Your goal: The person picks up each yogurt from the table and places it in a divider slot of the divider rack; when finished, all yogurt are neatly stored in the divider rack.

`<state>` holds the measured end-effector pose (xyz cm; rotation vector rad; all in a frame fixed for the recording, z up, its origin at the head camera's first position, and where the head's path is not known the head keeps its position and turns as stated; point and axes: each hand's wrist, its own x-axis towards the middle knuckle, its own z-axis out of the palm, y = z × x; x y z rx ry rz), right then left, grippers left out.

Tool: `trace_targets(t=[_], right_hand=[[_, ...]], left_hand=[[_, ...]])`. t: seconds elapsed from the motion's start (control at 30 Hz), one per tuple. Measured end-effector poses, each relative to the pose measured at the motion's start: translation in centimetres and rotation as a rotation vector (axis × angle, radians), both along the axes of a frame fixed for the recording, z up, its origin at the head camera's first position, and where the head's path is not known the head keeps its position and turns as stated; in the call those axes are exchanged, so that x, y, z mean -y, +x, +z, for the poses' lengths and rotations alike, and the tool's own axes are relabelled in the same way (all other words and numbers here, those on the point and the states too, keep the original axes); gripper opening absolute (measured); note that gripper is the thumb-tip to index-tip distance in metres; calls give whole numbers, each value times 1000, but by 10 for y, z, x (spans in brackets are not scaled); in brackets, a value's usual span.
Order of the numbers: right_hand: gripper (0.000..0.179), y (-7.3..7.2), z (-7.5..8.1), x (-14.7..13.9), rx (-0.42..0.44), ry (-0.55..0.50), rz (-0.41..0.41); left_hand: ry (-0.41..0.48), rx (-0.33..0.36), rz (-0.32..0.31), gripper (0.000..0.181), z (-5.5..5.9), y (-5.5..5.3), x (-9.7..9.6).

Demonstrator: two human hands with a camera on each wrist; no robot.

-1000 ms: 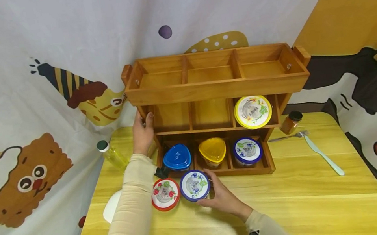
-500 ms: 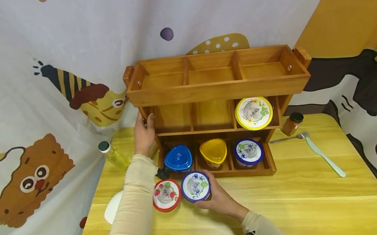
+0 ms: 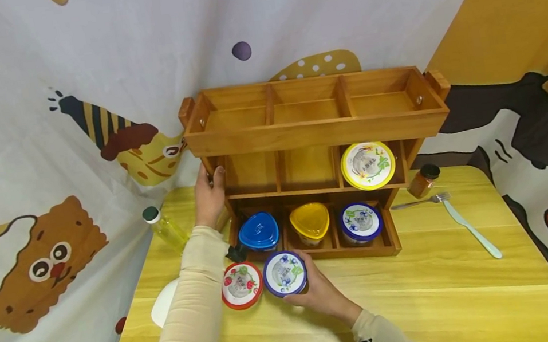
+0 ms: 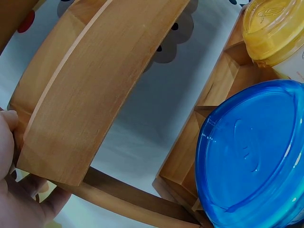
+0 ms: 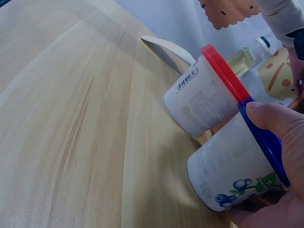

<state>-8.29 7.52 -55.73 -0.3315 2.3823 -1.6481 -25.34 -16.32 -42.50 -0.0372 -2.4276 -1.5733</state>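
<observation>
R. hand [image 3: 323, 291]: grasping blueberry tub [image 3: 284, 272] at lid rim, thumb on near side; tub lid-up, in front of rack [image 3: 316, 133], L. of its ctr.; whether base touches table [image 3: 453, 309] can't be told.

L. hand [image 3: 210, 198]: grasping rack's L. side, below top tier.

Red-lid tub [image 3: 242, 285]: 1 pc., in front of rack's L. end, just beside held tub.

Rack, btm. tier, L. to R.: blue-lid box [image 3: 259, 232]; yellow-lid box [image 3: 310, 220]; 2nd blueberry tub [image 3: 361, 222].

Rack, mid. tier, R. compt.: yellow-lid tub [image 3: 368, 166].

L. of rack: bottle [image 3: 170, 231], green cap, yellow liquid; white item [image 3: 163, 304], part hidden by sleeve, kind unclear.

R. of rack: jar [image 3: 423, 181], dk. lid; fork [image 3: 418, 202]; pale green knife [image 3: 471, 229], one end at fork's tines.
</observation>
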Motion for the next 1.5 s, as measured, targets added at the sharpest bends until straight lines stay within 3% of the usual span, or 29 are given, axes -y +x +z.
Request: trace_targets(t=[0.33,0.7,1.07,1.5], right_hand=[[107,4,7,-5,-23,-26,-14],[106,15,28,-12,-67,-61,-23],[108,23,77,-24,-83,-152,-49],[108,10,134,-41,-255,-185,-132]], left_hand=[[3,-20,6,46,0,0,-1],[2,-27,8,43,0,0,-1],[-7,-13,6,46,0,0,-1],[-15,-23,9,45,-2,-2,1]])
